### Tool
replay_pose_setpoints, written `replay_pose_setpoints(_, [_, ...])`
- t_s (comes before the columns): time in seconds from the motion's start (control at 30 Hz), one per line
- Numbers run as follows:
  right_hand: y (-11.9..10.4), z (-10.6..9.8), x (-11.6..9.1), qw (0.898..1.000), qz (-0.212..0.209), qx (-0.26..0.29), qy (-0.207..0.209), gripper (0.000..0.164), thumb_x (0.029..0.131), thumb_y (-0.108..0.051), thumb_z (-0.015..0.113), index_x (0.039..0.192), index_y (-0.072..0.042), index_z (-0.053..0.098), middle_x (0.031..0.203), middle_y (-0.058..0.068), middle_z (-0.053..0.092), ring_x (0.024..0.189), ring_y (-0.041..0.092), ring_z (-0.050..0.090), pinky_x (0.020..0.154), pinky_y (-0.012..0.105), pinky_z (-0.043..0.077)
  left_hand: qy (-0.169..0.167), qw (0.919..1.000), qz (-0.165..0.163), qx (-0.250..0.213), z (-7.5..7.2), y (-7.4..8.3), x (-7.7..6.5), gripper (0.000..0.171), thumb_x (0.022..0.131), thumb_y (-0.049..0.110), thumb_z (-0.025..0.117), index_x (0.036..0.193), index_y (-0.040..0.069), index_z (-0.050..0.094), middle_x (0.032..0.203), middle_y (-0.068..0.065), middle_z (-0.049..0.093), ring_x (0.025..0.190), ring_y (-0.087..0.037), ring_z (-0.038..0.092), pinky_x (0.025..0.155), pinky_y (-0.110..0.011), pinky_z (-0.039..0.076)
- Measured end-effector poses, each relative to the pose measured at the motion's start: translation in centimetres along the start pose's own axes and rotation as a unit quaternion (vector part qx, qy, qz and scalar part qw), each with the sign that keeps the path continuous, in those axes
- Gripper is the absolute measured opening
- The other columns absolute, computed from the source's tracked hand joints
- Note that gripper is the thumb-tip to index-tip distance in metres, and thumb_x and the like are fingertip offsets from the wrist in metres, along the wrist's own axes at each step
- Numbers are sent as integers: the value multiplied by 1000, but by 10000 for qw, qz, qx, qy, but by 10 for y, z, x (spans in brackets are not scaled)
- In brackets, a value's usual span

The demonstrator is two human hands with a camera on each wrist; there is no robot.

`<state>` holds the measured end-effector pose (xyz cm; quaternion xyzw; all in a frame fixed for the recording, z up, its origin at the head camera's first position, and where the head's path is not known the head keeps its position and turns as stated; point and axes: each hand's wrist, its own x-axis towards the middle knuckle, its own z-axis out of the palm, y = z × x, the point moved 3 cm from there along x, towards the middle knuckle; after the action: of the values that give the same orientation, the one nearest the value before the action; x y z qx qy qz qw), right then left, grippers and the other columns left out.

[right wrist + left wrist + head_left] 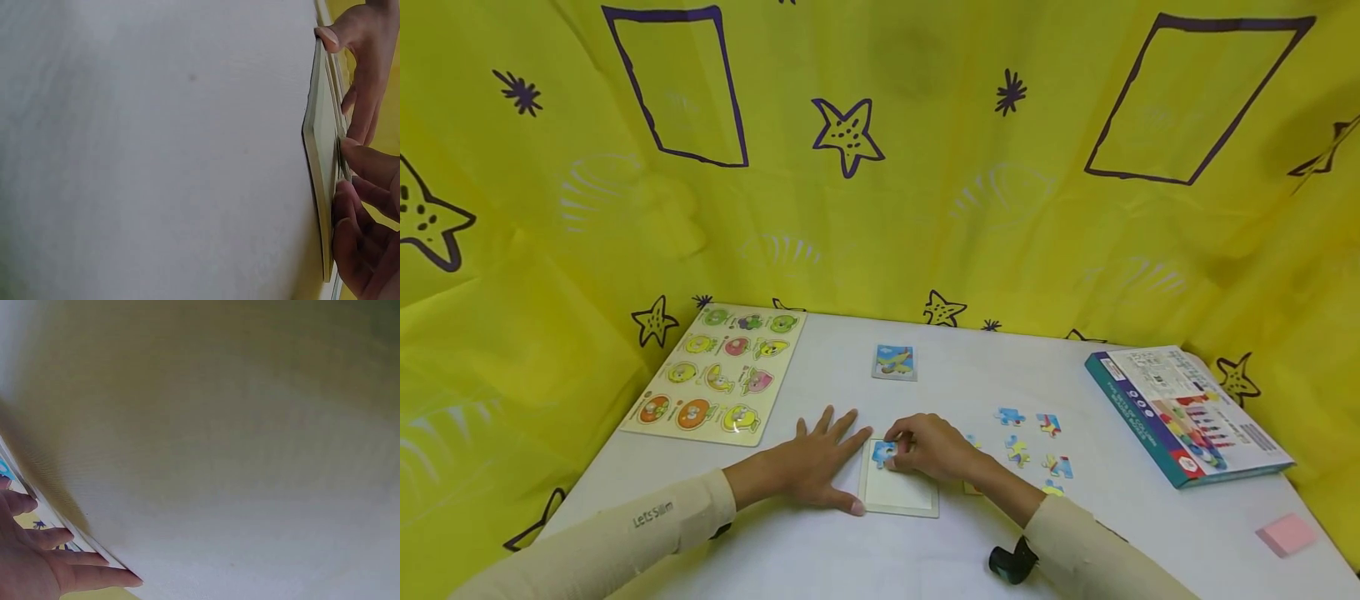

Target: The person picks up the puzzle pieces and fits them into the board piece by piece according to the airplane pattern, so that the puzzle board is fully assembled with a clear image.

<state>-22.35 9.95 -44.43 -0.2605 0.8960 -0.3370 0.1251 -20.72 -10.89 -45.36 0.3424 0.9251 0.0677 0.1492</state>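
Note:
A shallow cream puzzle tray (904, 493) lies on the white table in front of me. My left hand (816, 460) rests flat with fingers spread, its thumb and index fingertip at the tray's left edge. In the tray's upper left corner, my right hand (934, 447) pinches a blue jigsaw piece (881, 453), partly covered by the fingers. The right wrist view shows the tray edge-on (320, 112), with the right hand's bent fingers (356, 234) at its far side. Loose jigsaw pieces (1018, 451) lie to the right, some hidden behind the right forearm.
Behind the tray lies a small picture card (894, 362). A fruit puzzle board (718, 375) lies at the left. A flat game box (1191, 417) and a pink block (1287, 534) sit at the right. Yellow patterned cloth (910, 217) hangs behind the table.

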Motion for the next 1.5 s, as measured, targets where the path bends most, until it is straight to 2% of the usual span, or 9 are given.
replay_pose_setpoints(0.2, [-3,3,0,9996,145,-111,196,26,85,-19,81,109,-10,75,72,-10,61,69,7,53,63,24,40,-4,10000,-12,24,1,-1,1,111,77,85,56,161,20,23,167,-19,15,146,-59,17,98,-83,28])
replay_pose_setpoints(0.47, [-5,3,-1,9984,344,-207,399,23,83,-20,83,101,-10,73,75,-7,61,69,10,53,62,24,41,-28,10000,-39,64,1,-1,1,111,77,85,55,161,20,22,168,-17,15,147,-58,16,99,-82,27])
replay_pose_setpoints(0.9, [-4,5,1,9972,383,-327,546,18,83,-22,83,93,-13,73,72,-9,60,68,9,53,63,27,42,-63,10000,-19,9,-2,3,-1,107,80,81,57,161,20,23,167,-18,16,147,-58,16,99,-82,27])
replay_pose_setpoints(1.23, [-1,4,2,9958,373,-411,731,17,80,-24,85,91,-14,77,70,-10,60,66,8,52,60,26,40,-41,9999,101,66,-1,3,-1,101,83,80,55,161,25,25,167,-19,16,146,-59,17,99,-81,29])
replay_pose_setpoints(1.5, [0,4,3,9960,380,-382,706,17,81,-25,85,91,-14,78,70,-10,60,68,9,53,61,27,41,-56,9998,122,137,1,2,-1,99,82,81,54,161,27,25,167,-19,16,146,-59,18,98,-81,29])
